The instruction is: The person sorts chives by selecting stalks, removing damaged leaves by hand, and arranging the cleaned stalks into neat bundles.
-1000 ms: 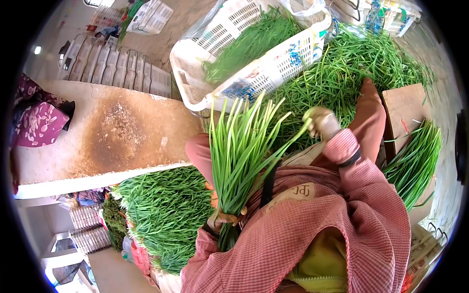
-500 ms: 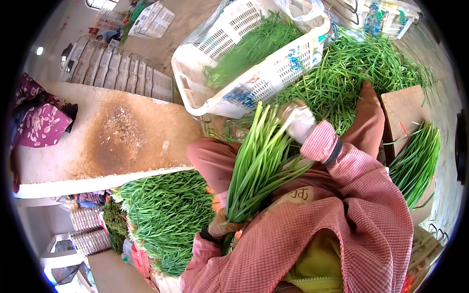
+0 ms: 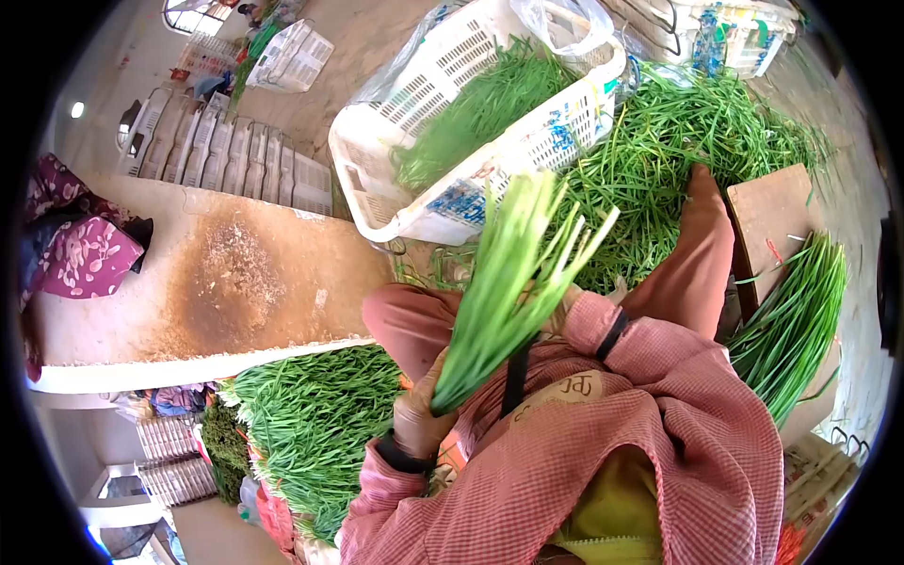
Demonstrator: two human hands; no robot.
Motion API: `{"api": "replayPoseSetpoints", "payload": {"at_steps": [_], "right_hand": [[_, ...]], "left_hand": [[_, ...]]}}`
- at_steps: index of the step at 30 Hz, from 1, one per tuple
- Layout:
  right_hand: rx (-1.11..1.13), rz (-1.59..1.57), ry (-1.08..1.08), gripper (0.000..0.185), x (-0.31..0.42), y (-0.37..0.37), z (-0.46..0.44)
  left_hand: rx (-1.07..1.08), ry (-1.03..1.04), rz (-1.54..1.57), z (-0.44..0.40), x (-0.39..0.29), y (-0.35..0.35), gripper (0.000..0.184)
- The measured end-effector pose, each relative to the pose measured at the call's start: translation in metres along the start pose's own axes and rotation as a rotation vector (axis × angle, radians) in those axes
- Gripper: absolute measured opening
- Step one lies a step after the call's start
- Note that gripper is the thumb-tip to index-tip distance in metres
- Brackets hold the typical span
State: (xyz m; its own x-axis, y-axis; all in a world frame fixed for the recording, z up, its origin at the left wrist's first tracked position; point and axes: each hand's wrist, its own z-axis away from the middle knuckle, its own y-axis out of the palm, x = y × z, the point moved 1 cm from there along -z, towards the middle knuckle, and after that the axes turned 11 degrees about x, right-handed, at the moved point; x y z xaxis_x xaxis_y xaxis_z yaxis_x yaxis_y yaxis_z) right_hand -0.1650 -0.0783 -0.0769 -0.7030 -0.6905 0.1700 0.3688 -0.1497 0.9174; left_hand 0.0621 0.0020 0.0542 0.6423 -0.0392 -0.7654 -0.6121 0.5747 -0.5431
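A long bunch of garlic chives (image 3: 504, 282) slants across my lap, its pale stem ends up and fanned out, slightly smeared by motion. My left hand (image 3: 421, 410) is closed around its lower, leafy end. Behind the right side of the bunch is my right hand (image 3: 563, 309); its fingers are mostly hidden by the stalks, so their grip cannot be made out. A few white-ended stalks stick out to the right above that hand.
A white crate (image 3: 377, 221) with loose greens stands ahead, beside a heap of loose leaves (image 3: 650, 179). Stacked chives (image 3: 315, 424) lie at left below a stained ledge (image 3: 330, 292). Another bunch (image 3: 796, 325) rests on a board (image 3: 772, 212) at right. A person's patterned sleeve (image 3: 89, 254) shows far left.
My right hand has come down from the stem ends to the side of the bunch. My left hand has risen slightly with the bunch, whose stems now reach higher and spread right.
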Motion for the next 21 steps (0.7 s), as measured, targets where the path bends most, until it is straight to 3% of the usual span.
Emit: {"api": "replayPoseSetpoints", "payload": {"at_steps": [2,4,7,9,12,14,16,17,19,21], "right_hand": [[0.151,-0.004,-0.101,0.060,0.011,0.022,0.002],[0.272,-0.001,-0.155,0.058,0.021,0.030,0.009],[0.393,0.014,-0.199,0.055,0.026,0.032,0.017],[0.464,0.027,-0.199,0.053,0.024,0.035,0.018],[0.594,0.031,-0.162,0.049,0.015,0.044,0.012],[0.517,0.050,-0.134,0.042,0.018,0.049,0.004],[0.327,0.092,-0.129,0.034,0.033,0.045,-0.002],[0.157,0.115,-0.159,0.031,0.050,0.036,-0.002],[-0.244,0.185,-0.326,0.025,0.093,0.006,0.012],[-0.402,0.428,-0.758,0.020,0.123,-0.024,0.050]], "left_hand": [[-0.062,-0.005,-0.637,-0.003,-0.014,0.019,0.072],[0.045,-0.127,-0.884,0.000,-0.009,0.048,0.091],[0.170,-0.285,-0.608,0.013,0.003,0.027,0.100],[0.005,0.022,-0.053,-0.003,-0.014,-0.018,0.107],[0.120,0.137,-0.136,-0.052,-0.006,-0.027,0.103],[0.551,-0.149,0.738,-0.077,0.015,0.009,0.092],[0.685,0.007,0.897,-0.084,0.033,0.048,0.074],[0.707,0.008,0.896,-0.083,0.023,0.048,0.074],[0.568,-0.088,1.163,-0.072,0.007,0.053,0.057],[0.455,-0.093,1.154,-0.066,0.004,0.053,0.049]]}}
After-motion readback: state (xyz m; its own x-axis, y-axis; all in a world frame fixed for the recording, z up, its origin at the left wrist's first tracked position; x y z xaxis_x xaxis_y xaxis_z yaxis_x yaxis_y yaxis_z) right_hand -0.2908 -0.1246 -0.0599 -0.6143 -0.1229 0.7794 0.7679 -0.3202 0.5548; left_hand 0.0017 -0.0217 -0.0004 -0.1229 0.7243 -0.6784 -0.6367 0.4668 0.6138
